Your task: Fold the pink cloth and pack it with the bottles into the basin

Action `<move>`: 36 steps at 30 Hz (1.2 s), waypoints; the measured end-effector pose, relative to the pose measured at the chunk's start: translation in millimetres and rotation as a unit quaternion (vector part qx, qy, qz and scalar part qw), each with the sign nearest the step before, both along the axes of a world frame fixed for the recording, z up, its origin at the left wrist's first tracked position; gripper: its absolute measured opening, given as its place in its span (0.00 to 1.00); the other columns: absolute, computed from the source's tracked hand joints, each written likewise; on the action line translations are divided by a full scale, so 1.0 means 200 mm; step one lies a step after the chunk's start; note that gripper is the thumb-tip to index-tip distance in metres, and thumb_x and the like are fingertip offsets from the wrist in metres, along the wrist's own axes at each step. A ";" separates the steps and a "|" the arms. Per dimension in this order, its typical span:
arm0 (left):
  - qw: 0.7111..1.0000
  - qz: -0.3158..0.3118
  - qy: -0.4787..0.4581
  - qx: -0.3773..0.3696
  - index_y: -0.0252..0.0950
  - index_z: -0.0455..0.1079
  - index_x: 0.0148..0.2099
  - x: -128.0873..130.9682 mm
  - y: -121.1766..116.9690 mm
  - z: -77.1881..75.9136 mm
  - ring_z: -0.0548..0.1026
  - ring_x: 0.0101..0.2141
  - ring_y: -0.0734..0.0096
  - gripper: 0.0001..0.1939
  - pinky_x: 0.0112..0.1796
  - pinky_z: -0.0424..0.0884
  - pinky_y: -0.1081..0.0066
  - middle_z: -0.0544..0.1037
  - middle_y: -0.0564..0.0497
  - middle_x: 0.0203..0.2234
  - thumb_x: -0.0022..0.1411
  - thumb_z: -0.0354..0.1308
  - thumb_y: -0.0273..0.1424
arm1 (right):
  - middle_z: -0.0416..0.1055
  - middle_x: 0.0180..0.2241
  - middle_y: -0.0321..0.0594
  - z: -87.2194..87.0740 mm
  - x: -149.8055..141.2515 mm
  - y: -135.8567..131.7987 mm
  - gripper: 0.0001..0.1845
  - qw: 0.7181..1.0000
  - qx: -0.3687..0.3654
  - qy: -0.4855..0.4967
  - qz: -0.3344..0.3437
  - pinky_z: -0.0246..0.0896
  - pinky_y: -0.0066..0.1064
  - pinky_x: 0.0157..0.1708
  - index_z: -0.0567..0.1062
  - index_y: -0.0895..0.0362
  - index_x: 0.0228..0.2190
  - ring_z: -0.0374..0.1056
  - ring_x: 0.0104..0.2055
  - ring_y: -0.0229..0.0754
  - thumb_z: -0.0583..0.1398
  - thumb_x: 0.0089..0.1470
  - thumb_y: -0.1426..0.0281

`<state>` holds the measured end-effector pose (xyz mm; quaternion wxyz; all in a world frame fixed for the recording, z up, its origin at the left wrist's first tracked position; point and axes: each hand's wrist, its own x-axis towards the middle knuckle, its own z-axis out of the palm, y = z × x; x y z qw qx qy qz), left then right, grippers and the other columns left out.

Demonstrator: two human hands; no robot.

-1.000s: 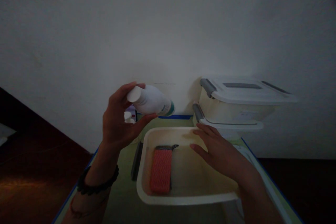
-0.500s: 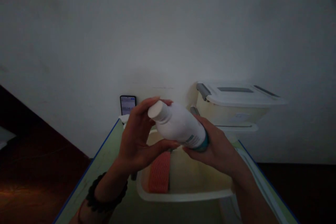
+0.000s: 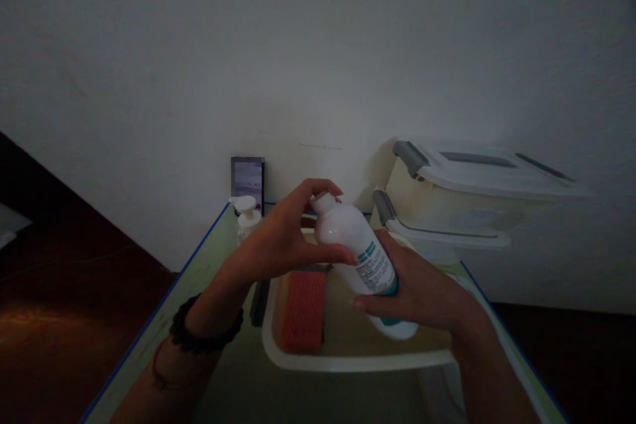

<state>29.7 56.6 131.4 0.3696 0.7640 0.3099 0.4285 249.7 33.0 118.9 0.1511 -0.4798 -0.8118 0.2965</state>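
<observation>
I hold a white bottle point(image 3: 354, 245) with a teal label in both hands, above a white plastic tub point(image 3: 348, 361). My right hand point(image 3: 422, 291) wraps round the bottle's lower body. My left hand point(image 3: 291, 238) curls round its neck, with fingertips at the cap. The bottle leans with its cap up and to the left. An orange sponge point(image 3: 304, 301) with a dark backing lies in the tub's left side, under my left hand.
The tub rests on a pale green table point(image 3: 189, 305) with a blue edge. Two lidded white storage boxes point(image 3: 472, 192) are stacked at the back right. A phone point(image 3: 247, 175) leans on the wall behind a small pump bottle point(image 3: 246, 215). Dark floor lies to the left.
My left hand brought the bottle from the upper left down over the tub. My right hand left the tub and took the bottle's base. The bottle now stands more upright.
</observation>
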 end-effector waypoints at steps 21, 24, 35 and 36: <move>0.917 0.035 0.394 0.047 0.34 0.72 0.46 -0.09 0.18 -0.17 0.75 0.41 0.62 0.14 0.42 0.67 0.67 0.79 0.42 0.38 0.62 0.49 0.25 | 0.74 0.40 0.47 -0.07 -0.16 0.11 0.28 0.951 -0.052 -0.273 0.134 0.62 0.37 0.35 0.69 0.57 0.45 0.70 0.38 0.50 0.61 0.43 0.56; 0.917 0.033 0.394 0.048 0.34 0.72 0.47 -0.09 0.18 -0.17 0.75 0.42 0.61 0.14 0.43 0.66 0.66 0.79 0.42 0.39 0.62 0.49 0.24 | 0.73 0.42 0.47 -0.15 -0.18 0.11 0.33 0.955 -0.032 -0.265 0.130 0.62 0.38 0.36 0.68 0.56 0.47 0.70 0.40 0.52 0.63 0.39 0.58; 0.920 0.014 0.388 0.051 0.34 0.73 0.46 -0.10 0.19 -0.17 0.76 0.40 0.60 0.15 0.41 0.67 0.65 0.80 0.42 0.38 0.62 0.48 0.24 | 0.76 0.36 0.45 -0.17 -0.19 0.10 0.23 0.958 -0.028 -0.258 0.120 0.62 0.37 0.30 0.73 0.55 0.40 0.71 0.34 0.51 0.62 0.40 0.59; 0.921 0.010 0.385 0.052 0.35 0.73 0.46 -0.10 0.19 -0.17 0.76 0.40 0.60 0.15 0.41 0.67 0.66 0.80 0.43 0.37 0.62 0.48 0.25 | 0.76 0.35 0.44 -0.18 -0.19 0.10 0.23 0.960 -0.032 -0.250 0.120 0.61 0.36 0.29 0.73 0.54 0.41 0.71 0.33 0.50 0.62 0.40 0.60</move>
